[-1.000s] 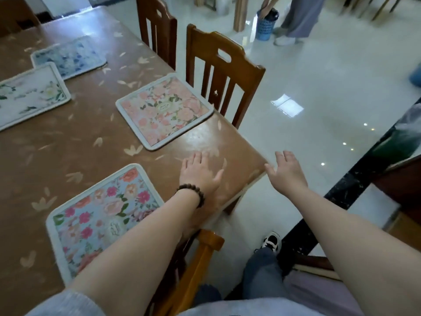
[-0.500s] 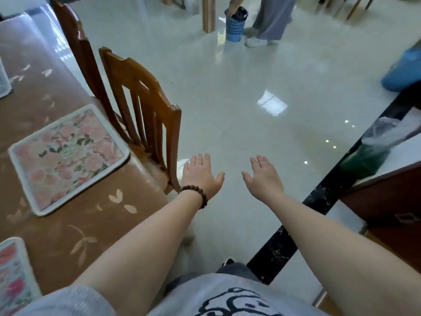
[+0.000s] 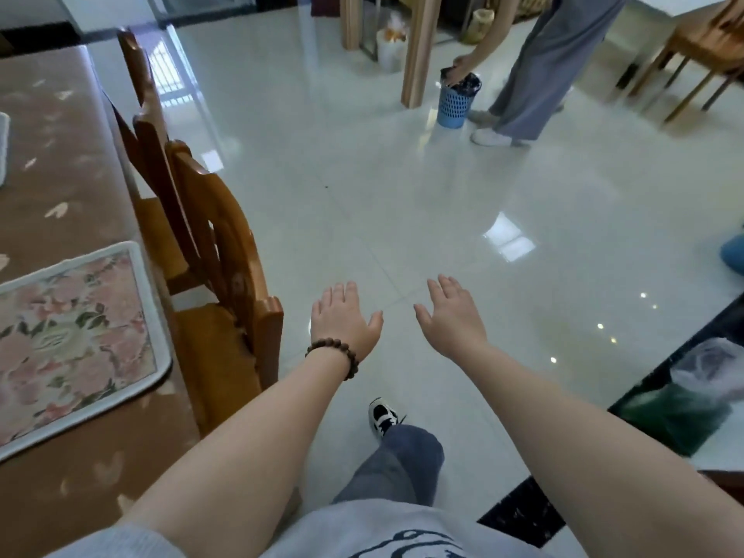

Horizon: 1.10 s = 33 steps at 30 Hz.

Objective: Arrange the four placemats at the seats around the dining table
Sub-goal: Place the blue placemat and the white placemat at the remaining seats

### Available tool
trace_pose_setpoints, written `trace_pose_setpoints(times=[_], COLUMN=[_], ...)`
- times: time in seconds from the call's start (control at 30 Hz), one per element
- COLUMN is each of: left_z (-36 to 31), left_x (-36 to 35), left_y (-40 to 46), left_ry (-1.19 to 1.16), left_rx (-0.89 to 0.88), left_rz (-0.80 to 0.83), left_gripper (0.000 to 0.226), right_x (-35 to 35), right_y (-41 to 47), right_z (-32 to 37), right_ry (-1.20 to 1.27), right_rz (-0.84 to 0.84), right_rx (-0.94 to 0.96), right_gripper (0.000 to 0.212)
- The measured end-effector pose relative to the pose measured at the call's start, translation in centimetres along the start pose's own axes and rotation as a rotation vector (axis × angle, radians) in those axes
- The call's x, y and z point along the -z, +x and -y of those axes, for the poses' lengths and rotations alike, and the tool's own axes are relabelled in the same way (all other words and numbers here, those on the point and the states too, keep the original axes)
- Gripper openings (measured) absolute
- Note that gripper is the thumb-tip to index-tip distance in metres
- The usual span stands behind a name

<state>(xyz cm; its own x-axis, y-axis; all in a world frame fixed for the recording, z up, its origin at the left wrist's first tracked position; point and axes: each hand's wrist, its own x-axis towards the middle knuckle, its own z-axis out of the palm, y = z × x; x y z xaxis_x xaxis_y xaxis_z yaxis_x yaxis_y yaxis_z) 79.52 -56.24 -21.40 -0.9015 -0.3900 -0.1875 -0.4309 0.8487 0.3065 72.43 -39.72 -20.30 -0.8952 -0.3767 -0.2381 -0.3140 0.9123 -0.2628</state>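
A pink floral placemat (image 3: 76, 340) with a white border lies flat on the brown dining table (image 3: 52, 219) at the left, in front of a wooden chair (image 3: 225, 283). A white edge of another placemat (image 3: 3, 149) shows at the far left border. My left hand (image 3: 342, 320), with a bead bracelet on the wrist, hovers over the floor right of the chair, fingers apart and holding nothing. My right hand (image 3: 451, 316) is beside it, also spread and holding nothing. The other placemats are out of view.
A second wooden chair (image 3: 141, 98) is tucked in farther along the table. A person (image 3: 539, 66) bends over a blue basket (image 3: 457, 100) beside a wooden post (image 3: 416, 50). A dark counter edge (image 3: 680, 356) with plastic bags runs at the right. Glossy tiled floor lies ahead.
The view has swung right, away from the table. Both hands left the table corner and now hover over the floor. The near floral placemat and the far ones have gone out of view.
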Motion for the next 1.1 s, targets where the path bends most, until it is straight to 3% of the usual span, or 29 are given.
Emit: trace_pose_setpoints(times=[0.4, 0.63, 1.1], left_z=[-2.3, 1.6, 7.3], left_x=[5.9, 8.3, 19.5], left_y=[18.7, 28.1, 56.5], left_ry=[-0.079, -0.045, -0.026], left_rx=[0.288, 0.451, 0.765], left_rz=[-0.109, -0.120, -0.251], left_gripper=[0.073, 0.074, 0.073], right_x=[7.6, 9.5, 16.4], right_y=[23.2, 36.5, 70.4], right_z=[2.4, 7.8, 22.3], right_ry=[-0.048, -0.083, -0.166], right_rz=[0.087, 0.121, 0.163], right_rx=[0.232, 0.387, 0.734], right_gripper=[0.060, 0.059, 0.058])
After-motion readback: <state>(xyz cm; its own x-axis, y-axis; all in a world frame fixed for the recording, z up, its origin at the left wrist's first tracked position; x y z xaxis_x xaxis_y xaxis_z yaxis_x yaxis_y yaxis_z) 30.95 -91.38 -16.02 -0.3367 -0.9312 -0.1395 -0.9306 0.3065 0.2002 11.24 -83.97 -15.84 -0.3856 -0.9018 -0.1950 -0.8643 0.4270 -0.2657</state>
